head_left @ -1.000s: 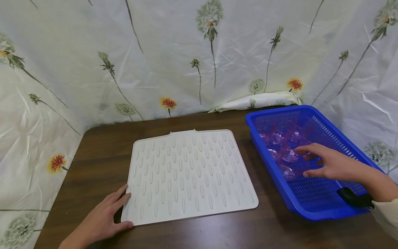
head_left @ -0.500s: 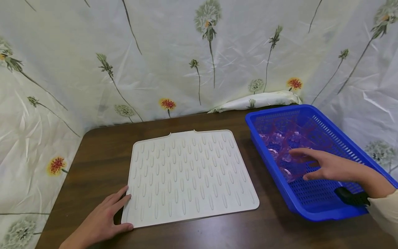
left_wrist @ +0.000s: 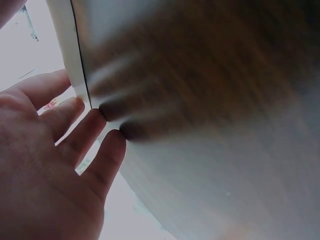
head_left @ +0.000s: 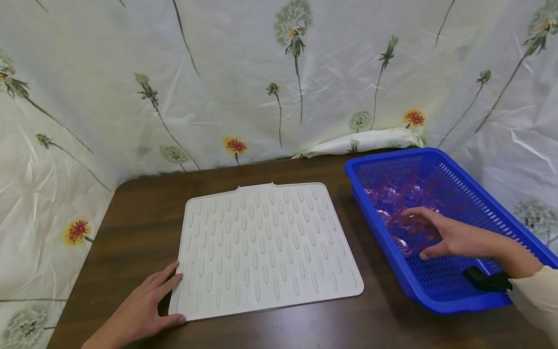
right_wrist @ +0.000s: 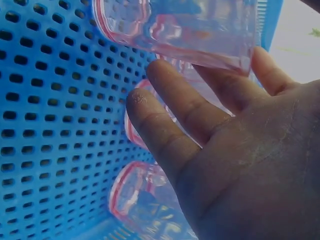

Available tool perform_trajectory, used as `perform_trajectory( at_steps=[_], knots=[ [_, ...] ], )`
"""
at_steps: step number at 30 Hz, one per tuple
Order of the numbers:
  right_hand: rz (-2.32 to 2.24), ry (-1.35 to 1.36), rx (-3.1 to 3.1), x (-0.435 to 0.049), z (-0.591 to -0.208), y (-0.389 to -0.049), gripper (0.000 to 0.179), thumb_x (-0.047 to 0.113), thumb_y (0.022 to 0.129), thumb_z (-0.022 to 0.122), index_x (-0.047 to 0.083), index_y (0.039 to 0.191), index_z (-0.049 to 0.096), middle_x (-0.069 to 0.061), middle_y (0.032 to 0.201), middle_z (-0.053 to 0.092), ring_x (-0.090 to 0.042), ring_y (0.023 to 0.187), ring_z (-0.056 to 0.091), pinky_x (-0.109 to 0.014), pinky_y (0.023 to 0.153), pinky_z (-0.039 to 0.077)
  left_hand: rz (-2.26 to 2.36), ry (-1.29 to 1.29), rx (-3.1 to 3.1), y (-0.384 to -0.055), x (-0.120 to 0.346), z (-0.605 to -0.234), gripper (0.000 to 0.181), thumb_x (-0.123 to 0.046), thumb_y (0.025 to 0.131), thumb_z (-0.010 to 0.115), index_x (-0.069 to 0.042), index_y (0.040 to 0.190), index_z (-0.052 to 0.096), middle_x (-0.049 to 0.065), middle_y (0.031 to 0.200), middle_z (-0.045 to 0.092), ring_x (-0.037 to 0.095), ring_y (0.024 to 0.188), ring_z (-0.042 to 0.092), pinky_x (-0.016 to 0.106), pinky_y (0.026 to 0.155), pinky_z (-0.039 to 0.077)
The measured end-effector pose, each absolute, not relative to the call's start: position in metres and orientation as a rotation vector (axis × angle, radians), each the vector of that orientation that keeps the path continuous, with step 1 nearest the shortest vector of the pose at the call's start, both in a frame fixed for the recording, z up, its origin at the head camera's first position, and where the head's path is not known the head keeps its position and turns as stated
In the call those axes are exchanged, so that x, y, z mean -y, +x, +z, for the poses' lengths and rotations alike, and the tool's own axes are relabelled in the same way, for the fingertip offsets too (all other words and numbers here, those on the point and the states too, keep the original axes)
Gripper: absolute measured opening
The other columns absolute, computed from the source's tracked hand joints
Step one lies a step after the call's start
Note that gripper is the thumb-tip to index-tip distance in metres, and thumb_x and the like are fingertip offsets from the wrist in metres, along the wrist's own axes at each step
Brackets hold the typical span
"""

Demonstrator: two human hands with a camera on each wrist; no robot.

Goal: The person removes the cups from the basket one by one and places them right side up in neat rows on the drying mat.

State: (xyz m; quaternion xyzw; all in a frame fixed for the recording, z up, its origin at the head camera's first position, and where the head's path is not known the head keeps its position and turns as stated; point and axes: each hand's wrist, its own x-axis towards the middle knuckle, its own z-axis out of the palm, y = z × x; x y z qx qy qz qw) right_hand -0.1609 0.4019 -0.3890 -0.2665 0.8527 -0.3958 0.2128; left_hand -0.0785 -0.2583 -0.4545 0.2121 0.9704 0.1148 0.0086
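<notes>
My left hand (head_left: pixel 141 308) rests at the left edge of a white ribbed mat (head_left: pixel 268 247), fingers extended and spread, fingertips and thumb at its near-left corner. In the left wrist view, the fingertips (left_wrist: pixel 112 142) meet the dark wooden surface beside the mat's edge. Over a blue plastic basket (head_left: pixel 390 259), my right hand (head_left: pixel 462 238) reaches in with its thumb apart from the fingers. Several clear pink cups (head_left: pixel 389 195) lie inside. In the right wrist view, one cup (right_wrist: pixel 205 30) is right by the extended fingers; a firm hold is not visible.
The dark wooden table (head_left: pixel 139 223) carries the mat in the middle and the basket on the right. A flowered cloth (head_left: pixel 226 87) hangs behind and at both sides, with a rolled fold (head_left: pixel 366 142) along the back edge. A black strap (head_left: pixel 484 279) sits on the right wrist.
The right hand has moved slightly left and farther in among the pink cups, and its fingers have drawn closer to one of them. The left hand has stayed at the mat's corner.
</notes>
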Motion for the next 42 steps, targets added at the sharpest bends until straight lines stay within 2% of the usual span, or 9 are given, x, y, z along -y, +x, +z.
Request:
perform_trajectory(
  at_steps=[8, 15, 21, 23, 25, 30, 32, 37, 42],
  knots=[
    [-1.151, -0.742, -2.25, -0.397, -0.391, -0.163, 0.08, 0.003, 0.089, 0.07, 0.001, 0.151, 0.02, 0.024, 0.14, 0.046, 0.015, 0.123, 0.046, -0.029, 0.081, 0.058, 0.365, 0.719, -3.075, -0.078, 0.263, -0.457, 0.087, -0.068, 0.069, 0.077, -0.009, 0.131, 0.065, 0.012, 0.15, 0.05, 0.03, 0.123, 0.057, 0.05, 0.091, 0.051],
    [-1.165, -0.759, -2.103, -0.391, -0.391, -0.167, 0.083, 0.003, 0.092, 0.066, -0.002, 0.154, 0.012, 0.022, 0.151, 0.037, 0.011, 0.13, 0.046, -0.031, 0.088, 0.057, 0.357, 0.701, -3.076, -0.077, 0.265, -0.456, 0.087, -0.069, 0.07, 0.076, -0.009, 0.131, 0.064, 0.012, 0.151, 0.049, 0.03, 0.124, 0.057, 0.051, 0.092, 0.051],
    [-1.076, -0.688, -2.19, -0.387, -0.391, -0.168, 0.084, 0.011, 0.089, 0.072, 0.004, 0.155, 0.02, -0.018, 0.155, 0.033, 0.008, 0.126, 0.05, -0.026, 0.092, 0.054, 0.356, 0.656, -3.048, -0.077, 0.265, -0.455, 0.089, -0.071, 0.069, 0.075, -0.009, 0.133, 0.063, 0.012, 0.153, 0.047, 0.032, 0.126, 0.055, 0.053, 0.092, 0.05],
    [-1.074, -0.689, -2.195, -0.387, -0.392, -0.169, 0.083, 0.01, 0.088, 0.072, 0.003, 0.154, 0.021, -0.023, 0.153, 0.033, 0.007, 0.126, 0.051, -0.026, 0.092, 0.054, 0.361, 0.65, -3.045, -0.077, 0.264, -0.455, 0.09, -0.071, 0.069, 0.075, -0.01, 0.134, 0.062, 0.012, 0.153, 0.047, 0.032, 0.126, 0.055, 0.053, 0.092, 0.05],
    [-1.083, -0.7, -2.188, -0.388, -0.392, -0.169, 0.082, 0.009, 0.089, 0.071, 0.002, 0.154, 0.021, -0.015, 0.153, 0.037, 0.007, 0.127, 0.051, -0.027, 0.091, 0.054, 0.365, 0.653, -3.049, -0.077, 0.264, -0.455, 0.089, -0.071, 0.07, 0.075, -0.01, 0.134, 0.062, 0.012, 0.153, 0.047, 0.032, 0.125, 0.056, 0.053, 0.093, 0.05],
    [-1.117, -0.75, -2.158, -0.39, -0.391, -0.167, 0.081, 0.006, 0.09, 0.07, 0.0, 0.153, 0.02, 0.017, 0.15, 0.041, 0.008, 0.128, 0.05, -0.029, 0.086, 0.057, 0.383, 0.677, -3.065, -0.077, 0.263, -0.456, 0.088, -0.068, 0.07, 0.076, -0.009, 0.133, 0.063, 0.012, 0.152, 0.047, 0.032, 0.125, 0.056, 0.052, 0.093, 0.05],
    [-1.121, -0.761, -2.157, -0.39, -0.389, -0.166, 0.08, 0.005, 0.09, 0.07, -0.001, 0.153, 0.021, 0.022, 0.148, 0.041, 0.008, 0.127, 0.05, -0.03, 0.085, 0.058, 0.394, 0.683, -3.065, -0.077, 0.262, -0.457, 0.088, -0.068, 0.07, 0.076, -0.009, 0.133, 0.063, 0.013, 0.152, 0.048, 0.032, 0.125, 0.056, 0.053, 0.093, 0.05],
    [-1.113, -0.765, -2.179, -0.39, -0.38, -0.163, 0.078, 0.006, 0.09, 0.07, -0.002, 0.152, 0.023, 0.024, 0.146, 0.044, 0.005, 0.125, 0.054, -0.028, 0.086, 0.057, 0.411, 0.689, -3.056, -0.077, 0.261, -0.459, 0.088, -0.069, 0.07, 0.076, -0.008, 0.133, 0.063, 0.013, 0.152, 0.048, 0.033, 0.125, 0.056, 0.053, 0.093, 0.05],
    [-1.098, -0.83, -2.216, -0.391, -0.365, -0.162, 0.076, 0.002, 0.09, 0.068, -0.002, 0.152, 0.025, 0.016, 0.143, 0.051, 0.002, 0.125, 0.056, -0.026, 0.088, 0.056, 0.409, 0.687, -3.055, -0.077, 0.26, -0.46, 0.089, -0.07, 0.07, 0.075, -0.009, 0.133, 0.063, 0.012, 0.152, 0.048, 0.033, 0.125, 0.056, 0.053, 0.093, 0.05]
  ],
)
